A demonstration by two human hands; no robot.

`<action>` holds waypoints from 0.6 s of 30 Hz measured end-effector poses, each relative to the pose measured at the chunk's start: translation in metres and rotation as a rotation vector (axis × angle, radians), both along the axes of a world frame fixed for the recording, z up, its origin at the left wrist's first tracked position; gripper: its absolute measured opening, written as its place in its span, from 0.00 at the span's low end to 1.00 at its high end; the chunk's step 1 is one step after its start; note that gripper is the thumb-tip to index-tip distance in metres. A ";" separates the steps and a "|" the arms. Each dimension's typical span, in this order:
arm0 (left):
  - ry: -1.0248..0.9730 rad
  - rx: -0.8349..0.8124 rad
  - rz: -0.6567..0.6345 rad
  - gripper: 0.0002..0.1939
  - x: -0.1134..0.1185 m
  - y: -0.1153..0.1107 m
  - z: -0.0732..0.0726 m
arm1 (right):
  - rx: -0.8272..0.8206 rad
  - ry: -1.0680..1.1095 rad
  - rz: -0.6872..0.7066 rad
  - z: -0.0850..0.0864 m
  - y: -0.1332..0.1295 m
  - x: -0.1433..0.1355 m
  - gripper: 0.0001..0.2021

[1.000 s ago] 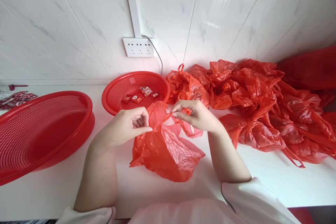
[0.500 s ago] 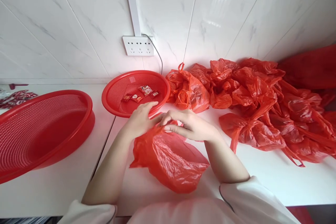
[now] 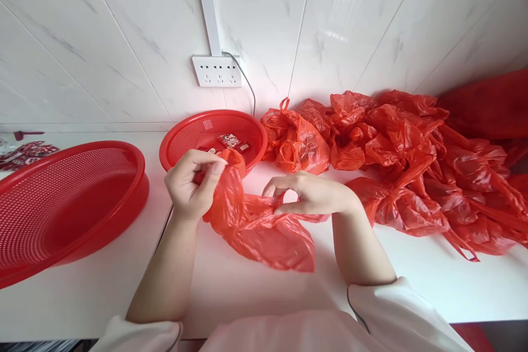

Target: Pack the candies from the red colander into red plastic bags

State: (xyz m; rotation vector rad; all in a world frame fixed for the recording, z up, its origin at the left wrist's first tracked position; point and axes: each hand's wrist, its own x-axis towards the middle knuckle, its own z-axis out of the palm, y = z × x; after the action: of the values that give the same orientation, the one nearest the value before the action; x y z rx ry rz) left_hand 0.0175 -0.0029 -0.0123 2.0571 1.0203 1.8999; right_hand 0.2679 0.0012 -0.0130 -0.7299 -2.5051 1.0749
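A thin red plastic bag [image 3: 264, 236] hangs between my hands above the white table. My left hand [image 3: 193, 181] pinches an upper part of it between thumb and fingers. On the other side, my right hand [image 3: 307, 192] is curled at the bag's top edge, thumb and fingers closed round a piece of the film. Just beyond my left hand stands a round red plastic basket [image 3: 177, 146] with several small printed packets [image 3: 230, 141] in its bottom. Some of those packets are hidden behind my hand and the bag.
On the left is a larger red perforated basket [image 3: 138, 168], with a pile of small red packets [image 3: 31, 157] behind it. Several knotted red bags [image 3: 400, 159] are heaped along the wall at right. A socket panel [image 3: 217, 71] with a cable is on the tiled wall.
My hands have drawn apart, the left one moving left and up with the bag's upper part. The bag is now pulled out between them and its lower end has risen.
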 end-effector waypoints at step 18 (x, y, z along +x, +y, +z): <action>-0.158 -0.406 -0.418 0.21 -0.035 0.003 0.006 | 0.184 -0.587 -0.154 -0.024 -0.017 -0.046 0.13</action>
State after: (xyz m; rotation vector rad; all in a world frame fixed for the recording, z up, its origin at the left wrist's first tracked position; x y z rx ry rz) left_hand -0.0175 0.0001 -0.0059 1.6961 0.7811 1.4751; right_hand 0.2222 -0.0159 -0.0372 -1.3081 -2.9002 0.6238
